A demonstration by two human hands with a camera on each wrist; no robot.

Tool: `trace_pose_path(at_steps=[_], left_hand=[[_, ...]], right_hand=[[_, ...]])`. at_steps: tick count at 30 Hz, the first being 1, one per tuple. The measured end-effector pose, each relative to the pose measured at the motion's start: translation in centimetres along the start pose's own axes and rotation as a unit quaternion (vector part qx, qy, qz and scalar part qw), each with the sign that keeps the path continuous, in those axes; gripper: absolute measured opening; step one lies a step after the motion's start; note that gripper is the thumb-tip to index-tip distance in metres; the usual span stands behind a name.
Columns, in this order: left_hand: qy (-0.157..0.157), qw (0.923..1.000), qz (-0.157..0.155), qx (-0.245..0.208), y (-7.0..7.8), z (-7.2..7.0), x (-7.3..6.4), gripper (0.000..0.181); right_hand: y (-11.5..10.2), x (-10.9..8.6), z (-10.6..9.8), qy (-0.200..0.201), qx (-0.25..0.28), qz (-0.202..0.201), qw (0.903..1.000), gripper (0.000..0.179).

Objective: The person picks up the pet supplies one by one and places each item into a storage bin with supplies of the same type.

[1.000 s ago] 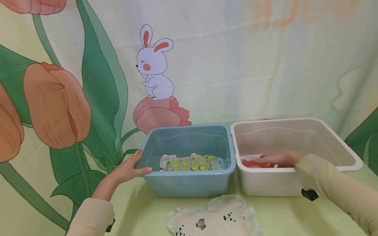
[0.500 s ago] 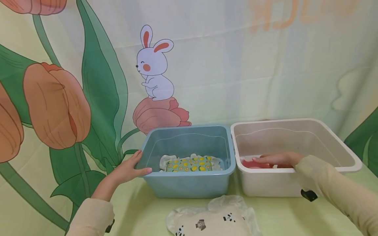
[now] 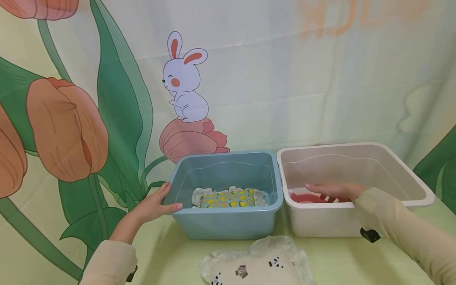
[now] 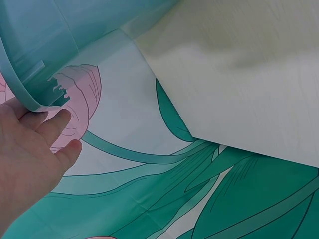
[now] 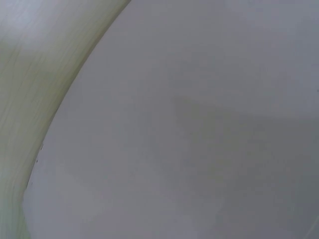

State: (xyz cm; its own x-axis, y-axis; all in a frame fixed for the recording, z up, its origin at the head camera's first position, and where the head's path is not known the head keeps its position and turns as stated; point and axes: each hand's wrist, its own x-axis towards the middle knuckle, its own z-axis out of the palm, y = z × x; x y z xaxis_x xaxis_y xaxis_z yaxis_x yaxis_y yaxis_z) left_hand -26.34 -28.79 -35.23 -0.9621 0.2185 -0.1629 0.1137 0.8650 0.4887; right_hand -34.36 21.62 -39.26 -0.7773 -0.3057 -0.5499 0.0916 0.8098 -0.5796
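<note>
My left hand (image 3: 153, 204) rests against the front left corner of a blue plastic bin (image 3: 228, 223), fingers extended along its side and thumb at the front. In the left wrist view, the fingertips lie right at the rim (image 4: 22, 94). A small pillow with a lemon print and white ruffles (image 3: 228, 198) lies inside that bin. My right hand (image 3: 336, 190) reaches into a white bin (image 3: 324, 219), thumb straight and raised above a red item (image 3: 306, 198). The front wall hides part of the item and my lower fingers.
A cream pillow with animal prints and a ruffled edge (image 3: 261, 269) lies on the pale green table (image 3: 171, 257) before the bins. The bins stand side by side against a printed curtain (image 3: 267, 87). The right wrist view shows mostly white bin wall (image 5: 164, 124).
My right thumb has lifted away from the red item, and the hand has opened a little. The left hand, bins and pillows stay in place; the head view shifts slightly.
</note>
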Motion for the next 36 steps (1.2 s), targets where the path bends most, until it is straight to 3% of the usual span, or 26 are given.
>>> trace_pose_path(at_steps=[13,27,36], left_hand=[[0.001,1.0,-0.001,0.001,-0.05,0.05,0.01,0.095],[0.005,1.0,-0.003,0.003,-0.35,0.26,0.27,0.096],[0.007,0.9999,0.0,0.009,-0.38,0.21,0.29,0.096]], right_hand=[[-0.43,0.18,0.13,0.007,-0.01,-0.047,0.9988,0.083],[-0.24,0.34,0.22,0.027,-0.018,-0.067,0.9972,0.072],[-0.54,0.05,-0.25,0.036,-0.01,-0.117,0.9925,0.065]])
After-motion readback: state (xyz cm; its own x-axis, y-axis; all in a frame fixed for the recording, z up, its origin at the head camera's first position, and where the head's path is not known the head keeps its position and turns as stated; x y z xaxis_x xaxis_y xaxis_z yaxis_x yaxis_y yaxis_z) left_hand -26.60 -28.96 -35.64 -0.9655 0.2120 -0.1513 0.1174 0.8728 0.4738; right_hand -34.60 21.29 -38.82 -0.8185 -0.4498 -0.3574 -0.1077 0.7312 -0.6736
